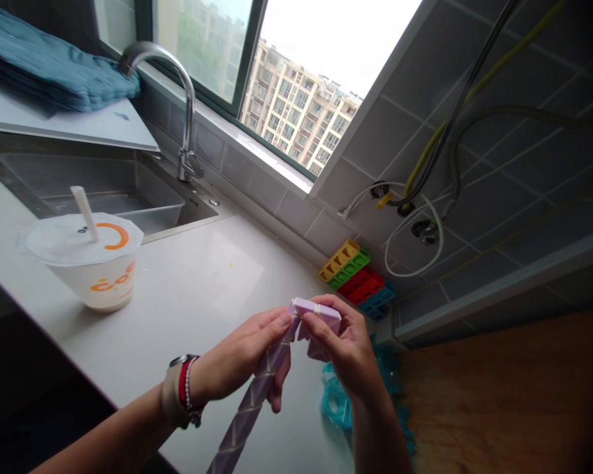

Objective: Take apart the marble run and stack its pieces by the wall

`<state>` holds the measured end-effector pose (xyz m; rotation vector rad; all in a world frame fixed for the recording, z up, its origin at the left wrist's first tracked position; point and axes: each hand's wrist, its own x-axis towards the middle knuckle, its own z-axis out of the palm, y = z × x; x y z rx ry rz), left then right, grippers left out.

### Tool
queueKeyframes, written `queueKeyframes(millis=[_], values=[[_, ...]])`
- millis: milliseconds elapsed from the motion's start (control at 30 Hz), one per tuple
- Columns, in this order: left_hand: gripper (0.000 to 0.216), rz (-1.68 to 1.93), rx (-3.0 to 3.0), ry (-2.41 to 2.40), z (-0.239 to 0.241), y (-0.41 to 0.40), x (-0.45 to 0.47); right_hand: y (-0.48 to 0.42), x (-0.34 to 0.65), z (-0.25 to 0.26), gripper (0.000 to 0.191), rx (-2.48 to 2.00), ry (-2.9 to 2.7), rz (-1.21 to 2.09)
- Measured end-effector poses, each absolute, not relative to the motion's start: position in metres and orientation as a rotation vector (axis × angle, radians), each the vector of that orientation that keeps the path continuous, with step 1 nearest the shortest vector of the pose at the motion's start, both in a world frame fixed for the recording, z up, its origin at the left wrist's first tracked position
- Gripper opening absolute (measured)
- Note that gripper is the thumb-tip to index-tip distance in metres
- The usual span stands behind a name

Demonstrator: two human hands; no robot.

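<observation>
Between my two hands is a purple snake puzzle (261,388) made of wedge-shaped segments with pale seams. Its long straight part slants down toward the bottom edge, and its upper end bends over to the right into a folded section. My left hand (250,352) is closed round the straight part close to the bend, thumb on top. The folded end sits in my right hand (348,342), pinched between thumb and fingers. Some faces of the folded section are hidden behind the right fingers. A watch and bracelets (185,388) circle the left wrist.
A lidded drink cup (103,263) with a straw stands left on the white counter (197,283), beside a steel sink (163,197) with a tap (188,112). Coloured plastic racks (358,280) lean by the wall. A teal translucent item (337,401) lies right, near a wooden surface (504,395).
</observation>
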<state>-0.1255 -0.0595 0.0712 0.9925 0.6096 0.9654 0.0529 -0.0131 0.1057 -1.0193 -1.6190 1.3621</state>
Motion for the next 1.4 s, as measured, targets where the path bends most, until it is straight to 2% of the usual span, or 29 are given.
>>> queueKeyframes(millis=[200,400,467,533,600,633,700,800,900,1000,1200,1400], values=[[0.045,0.727,0.539,0.182,0.050,-0.059,-0.123,-0.001,0.079,0.113,0.027,-0.893,-1.872,1.397],[0.041,0.575,0.445,0.025,0.054,-0.065,-0.110,0.015,0.097,0.110,0.026,-0.664,-1.986,1.290],[0.040,0.654,0.432,0.079,0.056,-0.062,-0.107,0.023,0.091,0.099,0.033,-0.747,-1.828,1.163],[0.040,0.825,0.436,0.207,0.057,-0.059,-0.104,0.030,0.079,0.085,0.041,-0.919,-1.647,0.872],[0.039,1.014,0.491,0.380,0.057,-0.056,-0.101,0.033,0.068,0.075,0.040,-1.080,-1.519,0.686],[0.037,1.085,0.545,0.462,0.056,-0.056,-0.099,0.032,0.063,0.072,0.038,-1.123,-1.493,0.722],[0.036,1.141,0.687,0.585,0.055,-0.057,-0.096,0.027,0.057,0.071,0.043,-1.132,-1.523,0.998],[0.040,1.065,0.868,0.672,0.056,-0.060,-0.091,0.013,0.051,0.080,0.048,-1.088,-1.656,1.278],[0.046,1.004,0.926,0.677,0.061,-0.064,-0.088,0.001,0.049,0.091,0.036,-1.040,-1.699,1.227],[0.048,0.959,0.942,0.651,0.064,-0.067,-0.089,-0.003,0.049,0.097,0.028,-0.882,-1.693,1.337],[0.042,1.146,1.066,0.810,0.062,-0.065,-0.096,-0.001,0.048,0.095,0.032,-0.965,-1.791,1.230],[0.041,1.085,1.305,0.987,0.062,-0.050,-0.128,0.002,0.047,0.091,0.038,-1.011,-1.602,1.199]])
